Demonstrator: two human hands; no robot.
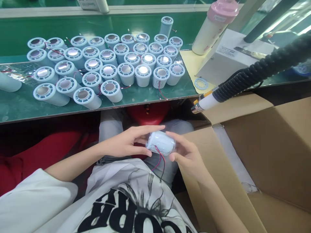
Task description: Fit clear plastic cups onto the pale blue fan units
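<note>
Over my lap, both hands hold one pale blue plastic cylinder (161, 143) lying on its side, with red and dark wires hanging from it. My left hand (126, 141) grips its left end, fingers stretched along the top. My right hand (186, 152) cups its right end with fingers curled round it. On the green bench above stand many similar pale blue cylinders (126, 71) with shiny metal discs on top, packed in rows; some at the left lie tilted.
An open cardboard box (267, 155) sits at my right. A handheld tool (206, 103) on a black coiled hose hangs over the box edge. A white bottle with a pink cap (213, 27), a grey machine (233, 55) and a loose blue ring (201, 83) stand at the bench's right.
</note>
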